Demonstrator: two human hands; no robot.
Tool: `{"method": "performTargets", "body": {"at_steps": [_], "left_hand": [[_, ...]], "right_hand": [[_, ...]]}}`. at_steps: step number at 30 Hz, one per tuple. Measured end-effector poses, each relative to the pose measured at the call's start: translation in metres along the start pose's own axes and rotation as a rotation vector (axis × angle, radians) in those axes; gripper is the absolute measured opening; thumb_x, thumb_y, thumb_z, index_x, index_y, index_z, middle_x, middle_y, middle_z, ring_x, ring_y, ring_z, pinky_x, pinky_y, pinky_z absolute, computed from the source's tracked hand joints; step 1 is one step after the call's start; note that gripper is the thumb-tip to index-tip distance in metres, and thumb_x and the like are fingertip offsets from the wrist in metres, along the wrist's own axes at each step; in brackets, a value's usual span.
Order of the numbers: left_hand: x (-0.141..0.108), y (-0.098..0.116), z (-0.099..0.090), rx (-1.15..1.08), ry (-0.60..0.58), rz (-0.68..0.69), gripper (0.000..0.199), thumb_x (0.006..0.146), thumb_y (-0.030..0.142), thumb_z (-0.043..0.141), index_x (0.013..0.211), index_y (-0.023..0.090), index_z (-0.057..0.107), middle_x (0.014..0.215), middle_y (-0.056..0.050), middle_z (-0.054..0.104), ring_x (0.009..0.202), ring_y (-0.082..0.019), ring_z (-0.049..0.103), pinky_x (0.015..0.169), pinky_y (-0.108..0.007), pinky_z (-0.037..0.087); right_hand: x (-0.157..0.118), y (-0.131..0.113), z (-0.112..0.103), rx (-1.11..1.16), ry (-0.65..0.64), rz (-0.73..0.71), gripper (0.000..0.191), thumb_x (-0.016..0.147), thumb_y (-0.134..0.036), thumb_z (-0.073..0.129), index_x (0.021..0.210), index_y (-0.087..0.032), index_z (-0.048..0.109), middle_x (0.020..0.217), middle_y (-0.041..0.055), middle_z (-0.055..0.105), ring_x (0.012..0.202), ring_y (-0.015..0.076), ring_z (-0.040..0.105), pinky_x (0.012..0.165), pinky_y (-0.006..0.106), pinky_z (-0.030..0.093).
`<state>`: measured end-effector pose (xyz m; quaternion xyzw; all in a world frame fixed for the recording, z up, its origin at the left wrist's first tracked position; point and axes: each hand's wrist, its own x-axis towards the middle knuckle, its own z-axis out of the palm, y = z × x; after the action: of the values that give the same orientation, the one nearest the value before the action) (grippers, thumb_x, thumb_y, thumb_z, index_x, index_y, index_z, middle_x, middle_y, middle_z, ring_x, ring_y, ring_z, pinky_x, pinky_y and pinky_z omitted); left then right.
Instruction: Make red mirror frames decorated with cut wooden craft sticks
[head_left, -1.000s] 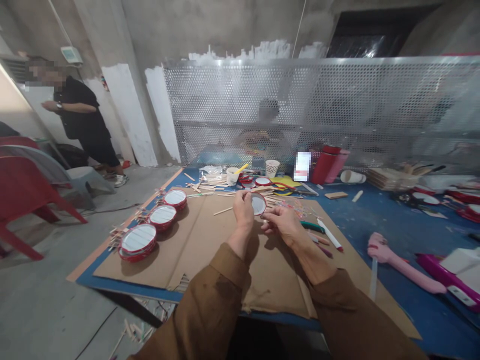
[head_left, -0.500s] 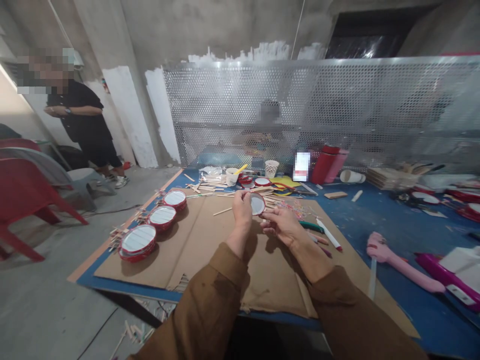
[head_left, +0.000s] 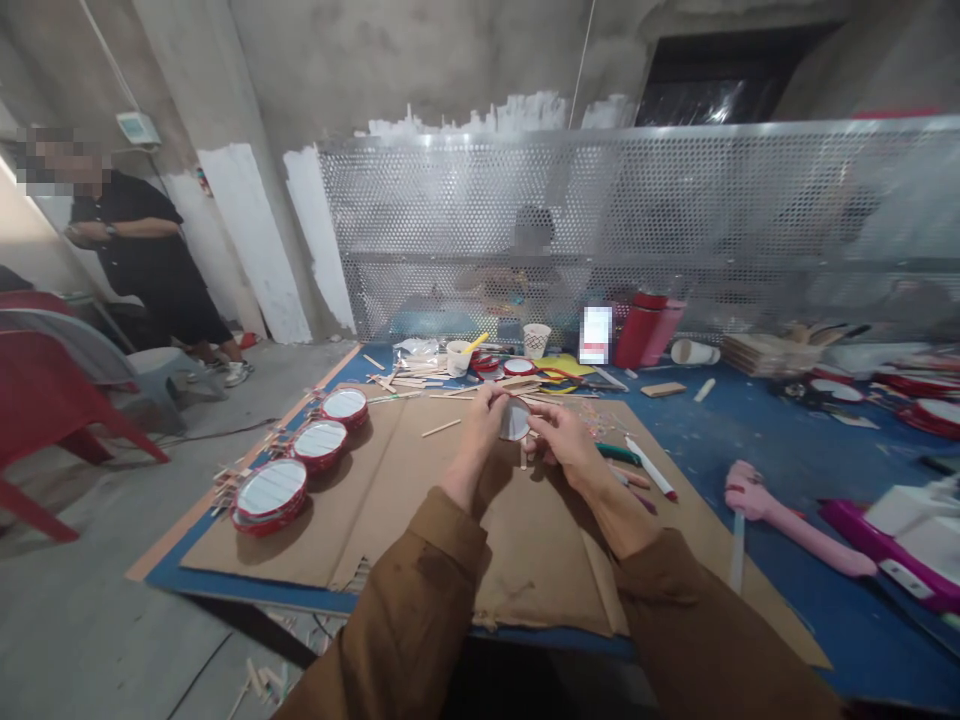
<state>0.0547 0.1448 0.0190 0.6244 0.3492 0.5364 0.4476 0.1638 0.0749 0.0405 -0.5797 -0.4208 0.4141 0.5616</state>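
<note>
Between my hands, above the brown cardboard (head_left: pixel 420 500), is a small round disc (head_left: pixel 514 420) with a pale face and dark red rim. My left hand (head_left: pixel 480 430) grips its left edge, fingers closed. On its right edge, the thumb and fingers of my right hand (head_left: pixel 562 440) are pinched together. A short wooden stick (head_left: pixel 523 457) points down below the disc by my right fingers. Three stacks of red-rimmed discs stand at the left: a near one (head_left: pixel 271 487), a middle one (head_left: pixel 319 440) and a far one (head_left: pixel 345 405), with stick ends jutting out leftward.
Wooden sticks (head_left: pixel 409 380), paper cups (head_left: pixel 535 340) and a lit phone (head_left: pixel 595 335) lie or stand behind the cardboard. Right are a white marker (head_left: pixel 651 468), a pink tool (head_left: pixel 799 525) and red bottles (head_left: pixel 640 330). A person (head_left: pixel 142 240) stands at the far left.
My right hand has moved up onto the disc's right edge, and the disc has turned slightly. A short stick now shows below it. The whole view has shifted a little.
</note>
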Motion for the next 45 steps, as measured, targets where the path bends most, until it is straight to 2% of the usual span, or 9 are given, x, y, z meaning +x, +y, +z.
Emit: {"method": "performTargets", "body": {"at_steps": [4, 10, 14, 20, 27, 31, 37, 42, 45], "left_hand": [[0.001, -0.003, 0.003, -0.032, -0.077, -0.034, 0.013, 0.083, 0.023, 0.049, 0.078, 0.017, 0.059, 0.075, -0.002, 0.060, 0.066, -0.012, 0.054, 0.060, -0.021, 0.043], [0.001, -0.006, 0.000, -0.184, 0.070, -0.108, 0.033, 0.091, 0.045, 0.040, 0.083, 0.019, 0.058, 0.079, -0.004, 0.062, 0.067, -0.012, 0.058, 0.060, -0.023, 0.047], [-0.001, -0.002, -0.005, -0.207, 0.016, -0.174, 0.037, 0.085, 0.054, 0.047, 0.082, 0.017, 0.054, 0.067, 0.001, 0.056, 0.053, -0.009, 0.053, 0.049, -0.021, 0.044], [-0.003, 0.000, -0.005, -0.140, -0.133, -0.152, 0.037, 0.078, 0.051, 0.058, 0.089, 0.016, 0.055, 0.065, 0.001, 0.057, 0.048, -0.008, 0.052, 0.047, -0.020, 0.043], [-0.006, 0.000, 0.003, -0.029, -0.196, -0.078, 0.024, 0.076, 0.036, 0.065, 0.090, 0.017, 0.063, 0.080, -0.005, 0.065, 0.064, -0.013, 0.058, 0.055, -0.023, 0.045], [-0.005, -0.002, 0.004, -0.046, -0.139, -0.037, 0.017, 0.077, 0.029, 0.064, 0.090, 0.018, 0.063, 0.086, -0.006, 0.066, 0.073, -0.015, 0.059, 0.062, -0.024, 0.046], [-0.001, -0.013, 0.001, 0.014, -0.125, -0.198, 0.014, 0.073, 0.028, 0.064, 0.074, 0.015, 0.060, 0.066, -0.001, 0.061, 0.058, -0.012, 0.054, 0.056, -0.024, 0.042], [-0.003, -0.018, 0.002, -0.024, -0.127, -0.231, 0.017, 0.073, 0.031, 0.064, 0.072, 0.015, 0.058, 0.063, -0.003, 0.062, 0.056, -0.014, 0.057, 0.056, -0.024, 0.042], [-0.005, -0.017, 0.003, -0.038, -0.122, -0.240, 0.015, 0.073, 0.030, 0.062, 0.074, 0.016, 0.057, 0.062, -0.002, 0.061, 0.056, -0.014, 0.056, 0.054, -0.023, 0.041]], "right_hand": [[0.000, 0.000, -0.001, 0.016, -0.016, 0.019, 0.005, 0.075, -0.013, 0.059, 0.080, -0.014, 0.060, 0.049, -0.0038, 0.059, 0.037, 0.0073, 0.056, 0.025, 0.009, 0.025], [0.005, 0.006, -0.003, 0.084, 0.021, 0.012, 0.005, 0.072, -0.010, 0.060, 0.070, -0.014, 0.057, 0.048, -0.0024, 0.060, 0.037, 0.0086, 0.056, 0.024, 0.011, 0.030], [0.009, 0.008, -0.006, 0.157, 0.073, 0.017, 0.007, 0.071, -0.010, 0.061, 0.072, -0.015, 0.056, 0.052, -0.0022, 0.062, 0.038, 0.0092, 0.057, 0.025, 0.013, 0.035], [0.011, 0.004, -0.007, 0.264, 0.129, 0.092, 0.009, 0.072, -0.010, 0.062, 0.076, -0.016, 0.056, 0.054, -0.0017, 0.064, 0.040, 0.0111, 0.060, 0.028, 0.014, 0.040], [0.012, 0.003, -0.010, 0.273, 0.164, 0.080, 0.008, 0.075, -0.010, 0.058, 0.076, -0.017, 0.054, 0.053, -0.0032, 0.063, 0.041, 0.0096, 0.059, 0.030, 0.014, 0.041], [0.009, 0.010, -0.008, 0.058, 0.058, 0.019, 0.007, 0.072, -0.012, 0.062, 0.076, -0.016, 0.057, 0.051, -0.0040, 0.060, 0.038, 0.0082, 0.055, 0.028, 0.013, 0.037], [0.010, 0.012, -0.010, -0.340, 0.001, -0.021, 0.009, 0.078, -0.022, 0.055, 0.079, -0.016, 0.061, 0.050, -0.0015, 0.060, 0.038, 0.0106, 0.054, 0.035, 0.018, 0.041], [0.021, -0.003, -0.043, -0.728, 0.361, -0.135, 0.017, 0.080, -0.024, 0.053, 0.087, -0.019, 0.067, 0.083, 0.0043, 0.071, 0.075, 0.0163, 0.065, 0.064, 0.023, 0.048], [0.029, -0.009, -0.067, -0.988, 0.567, -0.036, 0.024, 0.083, -0.023, 0.048, 0.094, -0.021, 0.070, 0.102, 0.0069, 0.070, 0.095, 0.0215, 0.063, 0.078, 0.028, 0.046]]}}
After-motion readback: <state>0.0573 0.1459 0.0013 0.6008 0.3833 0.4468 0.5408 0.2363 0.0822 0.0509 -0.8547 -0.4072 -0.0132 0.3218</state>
